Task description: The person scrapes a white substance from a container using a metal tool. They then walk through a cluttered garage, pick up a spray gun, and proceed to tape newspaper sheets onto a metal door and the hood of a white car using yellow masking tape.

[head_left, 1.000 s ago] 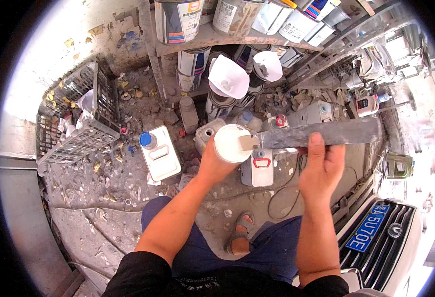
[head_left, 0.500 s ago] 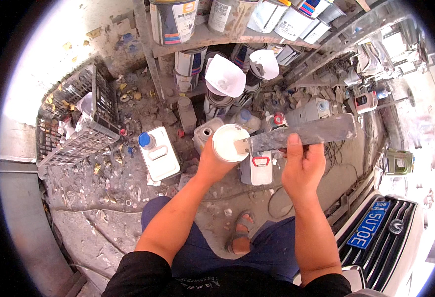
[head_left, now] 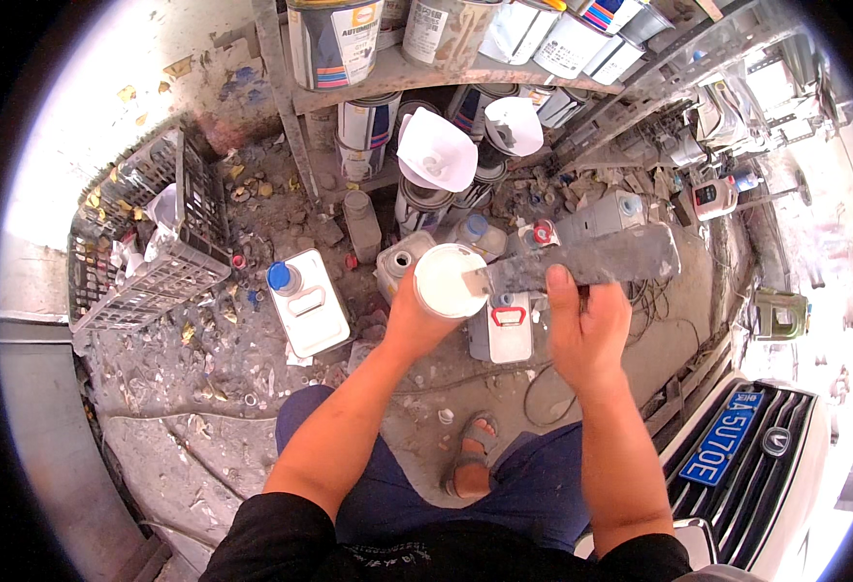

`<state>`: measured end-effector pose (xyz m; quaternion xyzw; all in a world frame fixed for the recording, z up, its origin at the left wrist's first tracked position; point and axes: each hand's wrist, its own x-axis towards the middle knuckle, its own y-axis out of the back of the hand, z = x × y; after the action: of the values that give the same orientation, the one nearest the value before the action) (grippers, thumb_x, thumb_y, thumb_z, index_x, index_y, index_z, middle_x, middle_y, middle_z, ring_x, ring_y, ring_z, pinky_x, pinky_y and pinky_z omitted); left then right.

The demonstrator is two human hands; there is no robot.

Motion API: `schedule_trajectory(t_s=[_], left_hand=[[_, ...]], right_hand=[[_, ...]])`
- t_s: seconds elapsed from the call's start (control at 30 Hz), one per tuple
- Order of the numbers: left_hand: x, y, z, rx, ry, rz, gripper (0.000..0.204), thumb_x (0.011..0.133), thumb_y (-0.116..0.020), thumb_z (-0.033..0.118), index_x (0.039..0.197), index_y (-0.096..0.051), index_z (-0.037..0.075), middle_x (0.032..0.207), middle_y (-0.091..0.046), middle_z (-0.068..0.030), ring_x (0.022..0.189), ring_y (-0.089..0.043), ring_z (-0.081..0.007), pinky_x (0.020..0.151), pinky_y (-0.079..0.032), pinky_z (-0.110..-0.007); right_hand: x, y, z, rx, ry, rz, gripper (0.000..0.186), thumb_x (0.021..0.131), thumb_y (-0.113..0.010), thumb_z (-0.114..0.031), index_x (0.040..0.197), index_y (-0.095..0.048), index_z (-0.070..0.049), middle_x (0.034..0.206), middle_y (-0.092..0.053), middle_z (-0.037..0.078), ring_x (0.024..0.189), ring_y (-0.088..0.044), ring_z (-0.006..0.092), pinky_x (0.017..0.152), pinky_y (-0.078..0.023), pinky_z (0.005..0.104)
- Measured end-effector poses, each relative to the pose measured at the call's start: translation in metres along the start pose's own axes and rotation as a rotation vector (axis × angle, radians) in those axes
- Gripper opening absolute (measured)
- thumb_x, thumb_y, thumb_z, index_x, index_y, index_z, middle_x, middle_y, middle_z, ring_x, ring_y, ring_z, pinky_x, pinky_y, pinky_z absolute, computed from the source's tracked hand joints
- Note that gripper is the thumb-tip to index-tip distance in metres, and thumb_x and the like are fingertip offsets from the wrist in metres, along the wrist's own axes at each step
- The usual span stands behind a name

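Observation:
My left hand (head_left: 413,325) is wrapped round a white cup (head_left: 449,279) that contains white liquid. In my right hand (head_left: 591,328) is a long, flat, stained grey strip (head_left: 630,258), held with the thumb on top and the fingers underneath. A narrower pale end of this strip reaches over the cup's right rim, at the liquid. How deep it goes I cannot tell. Just below the strip stands a grey-white can with a red handle (head_left: 509,335) on the floor.
A white jug with a blue cap (head_left: 312,308) stands to the left, beyond it a black plastic crate (head_left: 176,247). Paint tins (head_left: 337,47) fill the shelf ahead, with more jugs and litter below. A hose lies on the floor; a car front (head_left: 761,466) is at lower right.
My right hand and the strip have shifted slightly left, the strip's far end dipping a little. My left hand and the cup have barely moved.

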<state>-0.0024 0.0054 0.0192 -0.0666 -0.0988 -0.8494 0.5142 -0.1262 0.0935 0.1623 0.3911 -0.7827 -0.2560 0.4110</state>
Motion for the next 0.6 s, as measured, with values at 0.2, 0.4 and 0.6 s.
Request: schedule_trajectory(t_s=[0.2, 0.4, 0.6], left_hand=[[-0.001, -0.001, -0.006, -0.010, -0.005, -0.002, 0.054, 0.067, -0.079, 0.016, 0.114, -0.056, 0.002, 0.109, -0.061, -0.0134, 0.102, -0.059, -0.0257, 0.090, -0.045, -0.035], [0.002, -0.001, 0.004, -0.080, 0.017, -0.001, 0.049, 0.068, -0.077, 0.015, 0.111, -0.057, 0.002, 0.107, -0.062, -0.0133, 0.100, -0.060, -0.0253, 0.088, -0.045, -0.034], [0.006, 0.001, 0.015, -0.108, 0.026, -0.020, 0.042, 0.067, -0.077, 0.014, 0.105, -0.061, 0.001, 0.101, -0.065, -0.0130, 0.095, -0.062, -0.0245, 0.084, -0.047, -0.034]], right_hand=[[-0.003, 0.000, -0.013, 0.107, -0.115, 0.099, 0.019, 0.093, -0.055, -0.012, 0.105, -0.055, 0.002, 0.088, -0.060, 0.005, 0.074, -0.053, 0.0097, 0.068, -0.044, 0.0240], [0.027, 0.016, -0.012, 0.133, 0.073, -0.002, 0.013, 0.085, -0.063, -0.015, 0.090, -0.061, -0.004, 0.079, -0.062, 0.015, 0.071, -0.060, 0.0354, 0.062, -0.046, 0.0370], [0.048, 0.014, -0.022, 0.193, 0.185, -0.404, 0.014, 0.080, -0.065, -0.005, 0.094, -0.064, -0.003, 0.087, -0.064, 0.011, 0.077, -0.061, 0.0261, 0.068, -0.047, 0.0334]])
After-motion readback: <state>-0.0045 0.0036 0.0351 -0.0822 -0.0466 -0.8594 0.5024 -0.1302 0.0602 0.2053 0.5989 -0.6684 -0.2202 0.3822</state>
